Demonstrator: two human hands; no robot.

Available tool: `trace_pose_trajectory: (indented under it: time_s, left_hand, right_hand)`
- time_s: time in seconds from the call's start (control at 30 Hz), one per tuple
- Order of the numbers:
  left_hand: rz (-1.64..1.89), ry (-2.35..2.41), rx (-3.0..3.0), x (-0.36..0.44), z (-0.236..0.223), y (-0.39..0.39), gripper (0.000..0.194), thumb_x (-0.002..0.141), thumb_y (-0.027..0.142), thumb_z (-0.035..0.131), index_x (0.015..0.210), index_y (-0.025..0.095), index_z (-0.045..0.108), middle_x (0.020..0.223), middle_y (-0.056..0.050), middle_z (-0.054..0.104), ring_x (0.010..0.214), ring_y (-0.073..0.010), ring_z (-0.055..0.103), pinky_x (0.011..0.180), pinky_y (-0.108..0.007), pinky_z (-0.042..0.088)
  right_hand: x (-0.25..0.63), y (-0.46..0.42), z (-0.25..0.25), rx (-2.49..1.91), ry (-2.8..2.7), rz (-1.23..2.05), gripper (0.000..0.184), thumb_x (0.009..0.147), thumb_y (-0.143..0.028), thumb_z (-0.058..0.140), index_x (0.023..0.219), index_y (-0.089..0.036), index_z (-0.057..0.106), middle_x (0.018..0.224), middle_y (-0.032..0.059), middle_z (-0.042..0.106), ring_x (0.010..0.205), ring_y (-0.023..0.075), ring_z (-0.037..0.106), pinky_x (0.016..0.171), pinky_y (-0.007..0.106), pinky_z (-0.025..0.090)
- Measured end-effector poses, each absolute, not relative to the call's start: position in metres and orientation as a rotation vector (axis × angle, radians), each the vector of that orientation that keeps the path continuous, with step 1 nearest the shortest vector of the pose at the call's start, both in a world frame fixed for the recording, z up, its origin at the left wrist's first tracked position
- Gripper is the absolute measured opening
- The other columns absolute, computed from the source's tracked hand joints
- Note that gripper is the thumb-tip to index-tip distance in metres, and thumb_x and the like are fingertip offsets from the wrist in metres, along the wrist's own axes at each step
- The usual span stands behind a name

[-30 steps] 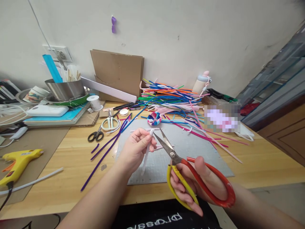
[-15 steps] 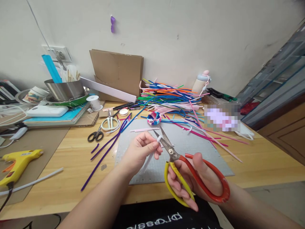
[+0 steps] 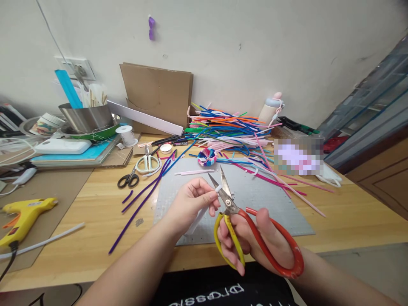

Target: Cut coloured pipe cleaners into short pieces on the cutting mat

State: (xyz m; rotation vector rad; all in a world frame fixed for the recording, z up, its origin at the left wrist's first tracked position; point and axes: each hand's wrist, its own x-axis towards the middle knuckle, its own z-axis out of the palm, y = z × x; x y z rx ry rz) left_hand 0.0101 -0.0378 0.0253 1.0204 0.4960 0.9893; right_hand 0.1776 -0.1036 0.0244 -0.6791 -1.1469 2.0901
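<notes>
My left hand [image 3: 193,202] pinches a white pipe cleaner [image 3: 218,188] between thumb and fingers. Its bent end lies against one blade, inside or around the gap; exactly how it wraps is hard to see. The rest trails below the hand, blurred. My right hand [image 3: 248,231] grips large scissors [image 3: 228,203] with one red and one yellow handle, their blades apart and pointing away from me. Both hands hover over a grey cutting mat [image 3: 270,212]. Short pale pink pipe cleaner pieces [image 3: 194,172] lie beyond the left hand, near a round multicoloured disc [image 3: 207,157].
A heap of coloured pipe cleaners [image 3: 229,127] lies at the back, with pink strands reaching right. To the left are black-handled scissors [image 3: 128,180], white-handled scissors [image 3: 148,163], purple pipe cleaners [image 3: 140,211] and a yellow glue gun [image 3: 24,216]. Cardboard [image 3: 159,97] leans on the wall.
The scissors moved slightly left and their blades spread wider. My left hand shifted right, bringing the white pipe cleaner's bent end from beside the tips onto one blade.
</notes>
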Motion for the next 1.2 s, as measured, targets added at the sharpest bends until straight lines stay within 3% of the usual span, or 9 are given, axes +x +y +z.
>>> trace_pose_trajectory:
  time_s: [0.1,0.23,0.6,0.73,0.83,0.93,1.07,1.2]
  left_hand:
    - [0.990,0.516,1.018,0.011,0.028,-0.039,0.019,0.075,0.022,0.069,0.071,0.014,0.053,0.059,-0.001,0.066,0.044,-0.0065,0.055,0.046,-0.018,0.041]
    - [0.976,0.547,1.035,0.011,0.031,-0.040,0.021,0.072,0.022,0.072,0.069,0.014,0.052,0.057,-0.001,0.066,0.043,-0.0073,0.055,0.044,-0.018,0.042]
    - [0.982,0.610,1.048,0.012,0.030,-0.040,0.024,0.070,0.025,0.073,0.068,0.014,0.052,0.057,-0.002,0.067,0.043,-0.0083,0.056,0.045,-0.019,0.042]
    - [1.032,0.547,0.981,0.009,0.028,-0.037,0.022,0.072,0.024,0.072,0.071,0.015,0.052,0.062,-0.002,0.068,0.050,-0.0097,0.061,0.052,-0.020,0.046]
    - [1.054,0.500,0.818,0.006,0.029,-0.033,0.020,0.074,0.024,0.072,0.085,0.015,0.057,0.067,-0.001,0.068,0.057,-0.0095,0.064,0.061,-0.020,0.050]
    - [1.028,0.475,0.653,0.004,0.031,-0.030,0.028,0.077,0.019,0.069,0.102,0.015,0.059,0.069,0.001,0.066,0.060,-0.0077,0.063,0.068,-0.021,0.052]
    - [1.065,0.484,0.508,0.003,0.029,-0.025,0.011,0.081,0.014,0.062,0.092,0.013,0.060,0.072,0.001,0.063,0.063,-0.0073,0.063,0.074,-0.024,0.053]
    - [1.160,0.553,0.437,0.003,0.026,-0.022,0.003,0.083,0.012,0.058,0.085,0.014,0.057,0.072,0.001,0.063,0.067,-0.0088,0.065,0.078,-0.026,0.054]
  right_hand:
    - [0.177,-0.105,0.027,-0.713,-1.180,2.067,0.081,0.065,-0.089,0.031,0.090,-0.014,0.050,0.080,0.0053,0.047,0.067,0.0149,0.052,0.051,0.023,0.044]
    - [0.176,-0.106,0.029,-0.702,-1.151,2.066,0.075,0.063,-0.088,0.038,0.084,-0.016,0.047,0.075,0.0004,0.040,0.061,0.0103,0.043,0.050,0.023,0.043]
    - [0.178,-0.112,0.014,-0.783,-1.012,2.039,0.056,0.078,-0.073,0.042,0.067,-0.018,0.040,0.054,-0.0078,0.036,0.033,0.0013,0.027,0.028,0.013,0.032]
    - [0.180,-0.102,0.026,-0.721,-0.976,1.937,0.060,0.070,-0.079,0.047,0.065,-0.019,0.040,0.051,-0.0085,0.035,0.031,0.0018,0.024,0.025,0.015,0.030]
    - [0.184,-0.091,0.030,-0.879,-1.026,1.668,0.056,0.072,-0.075,0.049,0.069,-0.019,0.045,0.056,-0.0061,0.040,0.036,0.0045,0.034,0.031,0.017,0.033]
    - [0.195,-0.078,0.026,-1.241,-1.217,1.407,0.040,0.078,-0.058,0.058,0.080,-0.019,0.052,0.061,-0.0043,0.045,0.043,0.0075,0.041,0.039,0.020,0.035]
    - [0.227,-0.056,0.012,-1.666,-1.705,0.809,0.024,0.080,-0.044,0.055,0.079,-0.020,0.056,0.065,0.0002,0.055,0.057,0.0148,0.049,0.052,0.026,0.037]
    - [0.268,-0.036,-0.011,-2.104,-1.940,0.219,0.026,0.082,-0.039,0.048,0.069,-0.019,0.058,0.071,0.0080,0.063,0.067,0.0225,0.056,0.058,0.030,0.036]
